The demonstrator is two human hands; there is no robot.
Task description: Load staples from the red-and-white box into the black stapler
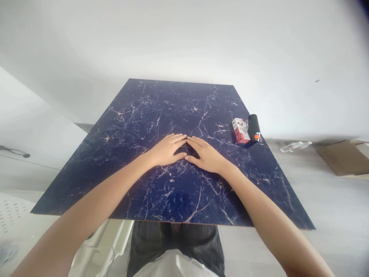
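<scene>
My left hand lies flat, palm down, on the blue marble-patterned table, with its thumb held away from the fingers. Mirroring it, my right hand rests palm down just to the right. The fingertips and thumb tips of both hands meet or nearly meet, framing a small patch of tabletop. Neither hand holds anything. To the right of my right hand stand a small red and white box and, close beside it, a black cylinder with an orange mark near its bottom.
A white wall rises behind the table's far edge. On the floor at the right lie a clear plastic bottle and a brown cardboard box. A white cabinet door with a dark handle is at the left.
</scene>
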